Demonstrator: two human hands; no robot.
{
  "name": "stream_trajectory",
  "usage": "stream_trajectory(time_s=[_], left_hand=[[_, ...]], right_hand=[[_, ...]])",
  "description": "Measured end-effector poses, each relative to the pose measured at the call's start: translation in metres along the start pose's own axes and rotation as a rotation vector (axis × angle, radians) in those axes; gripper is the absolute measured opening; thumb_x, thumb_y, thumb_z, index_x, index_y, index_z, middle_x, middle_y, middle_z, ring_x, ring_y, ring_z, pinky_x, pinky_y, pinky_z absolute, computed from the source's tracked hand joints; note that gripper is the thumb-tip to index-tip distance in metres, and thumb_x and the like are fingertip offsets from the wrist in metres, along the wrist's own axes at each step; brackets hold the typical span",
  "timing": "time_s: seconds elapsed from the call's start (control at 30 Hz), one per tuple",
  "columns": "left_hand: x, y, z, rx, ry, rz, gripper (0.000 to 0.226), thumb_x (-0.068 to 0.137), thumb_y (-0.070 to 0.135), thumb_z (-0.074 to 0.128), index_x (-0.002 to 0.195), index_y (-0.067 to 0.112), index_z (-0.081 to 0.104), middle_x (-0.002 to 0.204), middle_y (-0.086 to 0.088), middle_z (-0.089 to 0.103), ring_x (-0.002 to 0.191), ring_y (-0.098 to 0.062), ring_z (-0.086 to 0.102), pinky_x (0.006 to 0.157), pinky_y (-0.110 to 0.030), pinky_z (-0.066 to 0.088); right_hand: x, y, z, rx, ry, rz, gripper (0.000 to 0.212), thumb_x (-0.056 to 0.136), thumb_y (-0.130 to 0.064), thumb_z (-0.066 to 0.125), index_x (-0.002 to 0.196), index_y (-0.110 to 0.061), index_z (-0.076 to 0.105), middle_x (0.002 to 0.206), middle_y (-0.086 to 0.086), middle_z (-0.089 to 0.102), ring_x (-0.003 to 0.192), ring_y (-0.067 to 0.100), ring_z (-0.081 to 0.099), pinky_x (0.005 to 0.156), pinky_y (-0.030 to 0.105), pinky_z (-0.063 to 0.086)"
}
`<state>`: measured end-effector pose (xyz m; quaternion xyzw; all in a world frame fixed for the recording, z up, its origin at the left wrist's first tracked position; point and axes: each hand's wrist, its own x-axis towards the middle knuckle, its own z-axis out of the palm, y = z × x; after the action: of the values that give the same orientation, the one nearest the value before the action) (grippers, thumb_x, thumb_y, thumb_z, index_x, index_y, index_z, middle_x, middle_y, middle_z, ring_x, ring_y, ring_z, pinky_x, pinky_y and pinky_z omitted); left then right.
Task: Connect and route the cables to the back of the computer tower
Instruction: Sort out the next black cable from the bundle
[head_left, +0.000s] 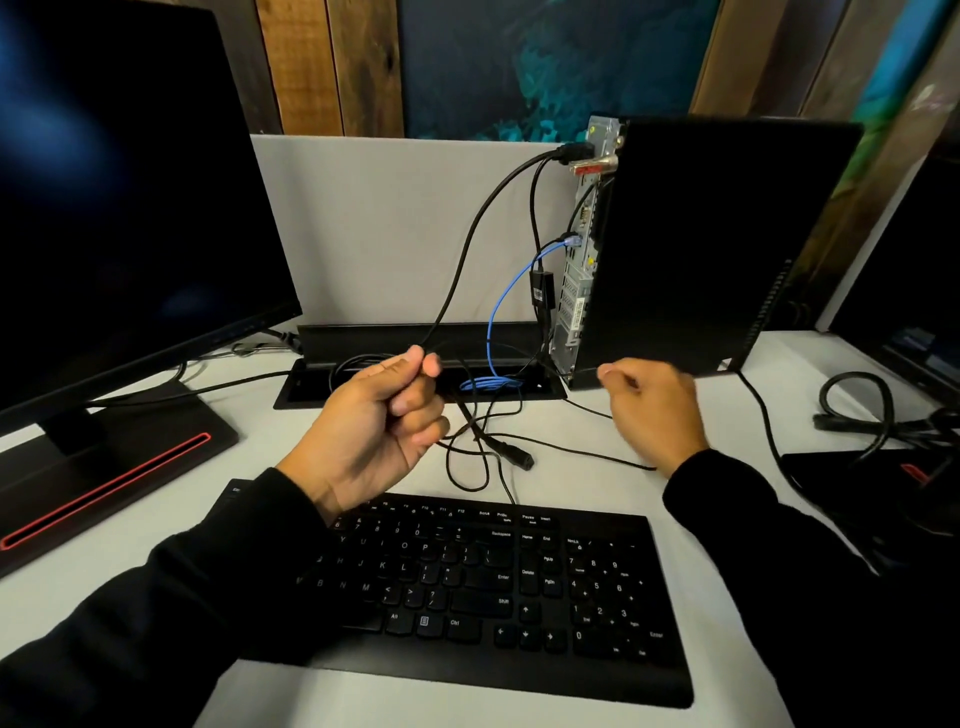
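Left hand (382, 410) pinched the thin, limp black cable (470, 239) mid-run in curled fingers; best gripped near its plug. Right hand (652, 405) hovered, loosely curled, empty.

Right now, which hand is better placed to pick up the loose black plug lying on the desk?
Probably right. The right hand looks free, while the left hand already grips a black cable. The plug lies between both.
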<state>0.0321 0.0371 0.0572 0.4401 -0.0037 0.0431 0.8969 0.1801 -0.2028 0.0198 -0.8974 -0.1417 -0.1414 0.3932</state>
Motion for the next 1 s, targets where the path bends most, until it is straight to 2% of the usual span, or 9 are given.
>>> stream_trajectory(time_s=[0.1, 0.33, 0.5, 0.6, 0.7, 0.77, 0.87, 0.93, 1.0], left_hand=[[0.002, 0.002, -0.002, 0.01, 0.065, 0.089, 0.027, 0.1, 0.025, 0.048, 0.1, 0.007, 0.067, 0.052, 0.005, 0.034, 0.043, -0.008, 0.023, 0.048, -0.022, 0.026], [0.004, -0.008, 0.0, 0.121, 0.14, 0.236, 0.03, 0.102, 0.023, 0.047, 0.122, 0.009, 0.065, 0.081, -0.002, 0.071, 0.057, -0.011, 0.049, 0.062, -0.019, 0.046], [-0.003, -0.018, 0.007, 0.281, 0.098, 0.277, 0.027, 0.091, 0.025, 0.056, 0.093, 0.025, 0.083, 0.09, -0.003, 0.075, 0.069, -0.013, 0.068, 0.07, -0.022, 0.054], [-0.003, -0.025, 0.005, 0.38, 0.042, 0.294, 0.026, 0.092, 0.025, 0.059, 0.111, 0.02, 0.076, 0.092, -0.007, 0.076, 0.085, -0.021, 0.073, 0.082, -0.032, 0.058], [-0.004, -0.026, 0.003, 0.459, -0.006, 0.298, 0.029, 0.096, 0.026, 0.061, 0.12, 0.014, 0.07, 0.094, -0.007, 0.076, 0.09, -0.024, 0.072, 0.087, -0.04, 0.057], [-0.008, -0.027, 0.006, 0.524, -0.07, 0.296, 0.028, 0.1, 0.022, 0.052, 0.114, 0.005, 0.071, 0.083, -0.008, 0.071, 0.074, -0.022, 0.066, 0.078, -0.034, 0.055], [-0.01, -0.029, 0.015, 0.494, -0.118, 0.229, 0.029, 0.102, 0.022, 0.045, 0.094, 0.001, 0.062, 0.064, -0.004, 0.047, 0.057, -0.015, 0.038, 0.065, -0.025, 0.04], [-0.009, -0.027, 0.017, 0.429, -0.12, 0.159, 0.026, 0.1, 0.025, 0.046, 0.086, 0.007, 0.057, 0.062, -0.001, 0.035, 0.055, -0.011, 0.028, 0.061, -0.025, 0.039], [-0.009, -0.028, 0.017, 0.368, -0.122, 0.109, 0.026, 0.101, 0.023, 0.048, 0.08, 0.01, 0.056, 0.064, 0.001, 0.031, 0.054, -0.01, 0.025, 0.057, -0.026, 0.042]], right_hand=[[-0.018, -0.021, 0.008, -0.313, -0.136, -0.171, 0.035, 0.104, -0.036, 0.045, 0.13, -0.037, 0.068, 0.101, 0.004, 0.076, 0.085, 0.028, 0.068, 0.076, 0.034, 0.053], [-0.043, -0.064, 0.006, -0.337, -0.59, -0.667, 0.023, 0.094, -0.025, 0.045, 0.088, -0.019, 0.066, 0.079, -0.005, 0.061, 0.075, 0.016, 0.056, 0.068, 0.04, 0.054], [-0.052, -0.085, 0.0, -0.032, -0.579, -0.74, 0.024, 0.092, -0.031, 0.053, 0.085, -0.02, 0.073, 0.069, 0.002, 0.063, 0.065, 0.019, 0.054, 0.061, 0.04, 0.047], [-0.054, -0.091, -0.002, 0.175, -0.559, -0.744, 0.013, 0.094, -0.027, 0.07, 0.093, -0.019, 0.08, 0.073, 0.004, 0.069, 0.066, 0.021, 0.062, 0.065, 0.041, 0.051], [-0.049, -0.093, -0.007, 0.342, -0.373, -0.761, 0.011, 0.095, -0.014, 0.072, 0.092, -0.009, 0.08, 0.077, 0.0, 0.071, 0.072, 0.018, 0.067, 0.07, 0.036, 0.055], [-0.044, -0.092, -0.009, 0.347, -0.237, -0.794, 0.011, 0.095, -0.007, 0.071, 0.088, -0.007, 0.08, 0.076, -0.008, 0.07, 0.072, 0.011, 0.064, 0.071, 0.025, 0.052], [-0.043, -0.087, -0.007, 0.383, -0.131, -0.751, 0.004, 0.09, -0.01, 0.077, 0.093, -0.008, 0.08, 0.078, -0.009, 0.07, 0.07, 0.01, 0.064, 0.066, 0.029, 0.054], [-0.041, -0.085, -0.006, 0.458, -0.115, -0.617, 0.022, 0.082, -0.017, 0.086, 0.094, -0.007, 0.071, 0.064, -0.004, 0.056, 0.055, 0.012, 0.047, 0.056, 0.022, 0.046], [-0.035, -0.081, -0.007, 0.494, -0.178, -0.462, 0.043, 0.073, -0.033, 0.089, 0.1, -0.012, 0.062, 0.059, 0.004, 0.042, 0.054, 0.021, 0.035, 0.051, 0.033, 0.036]])
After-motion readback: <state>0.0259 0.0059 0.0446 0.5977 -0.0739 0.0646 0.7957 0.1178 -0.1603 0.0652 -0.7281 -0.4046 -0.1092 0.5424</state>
